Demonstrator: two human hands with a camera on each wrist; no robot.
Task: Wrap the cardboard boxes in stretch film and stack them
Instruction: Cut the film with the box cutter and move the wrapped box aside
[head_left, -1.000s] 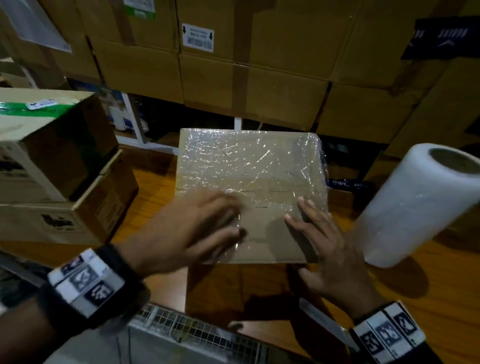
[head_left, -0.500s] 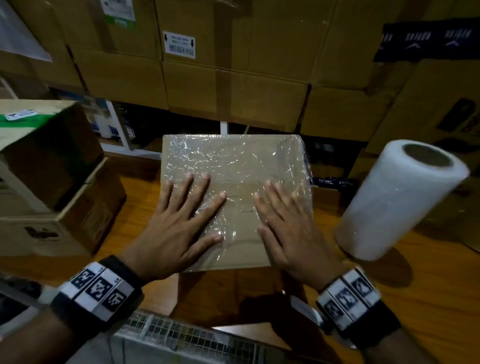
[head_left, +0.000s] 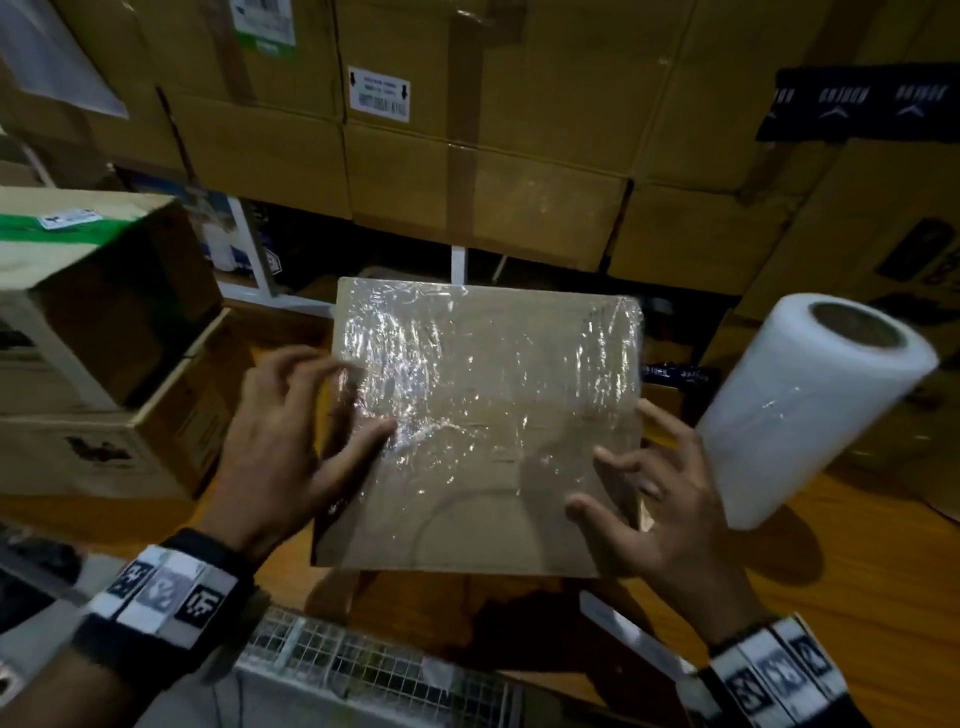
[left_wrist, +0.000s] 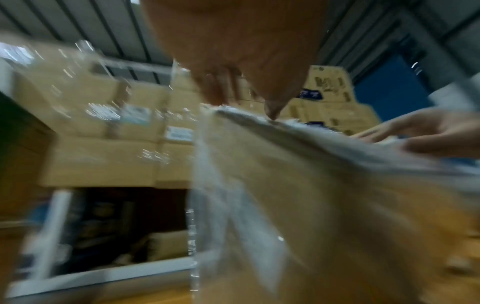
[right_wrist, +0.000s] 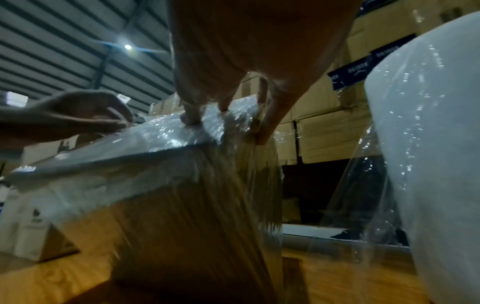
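Observation:
A cardboard box (head_left: 483, 415) wrapped in crinkled stretch film stands on the wooden surface. My left hand (head_left: 332, 410) is at its left edge, thumb on the top face, curved fingers at the edge; the blurred left wrist view shows the fingertips (left_wrist: 218, 96) touching the top edge of the box (left_wrist: 324, 195). My right hand (head_left: 623, 467) is spread over the front right corner. In the right wrist view its fingertips (right_wrist: 189, 119) press the filmed top of the box (right_wrist: 182, 205), one finger down the right side. The white film roll (head_left: 810, 410) stands just right.
Two stacked cartons (head_left: 93, 338) sit at the left. A wall of large cartons (head_left: 467, 156) rises behind. A wire mesh (head_left: 363, 670) lies at the near edge. A loose sheet of film (right_wrist: 345, 195) hangs between the roll (right_wrist: 428, 144) and the box.
Both hands lay flat on the box top half a second ago. They have slid apart, the left to the left edge, the right to the right front corner, fingers now curved.

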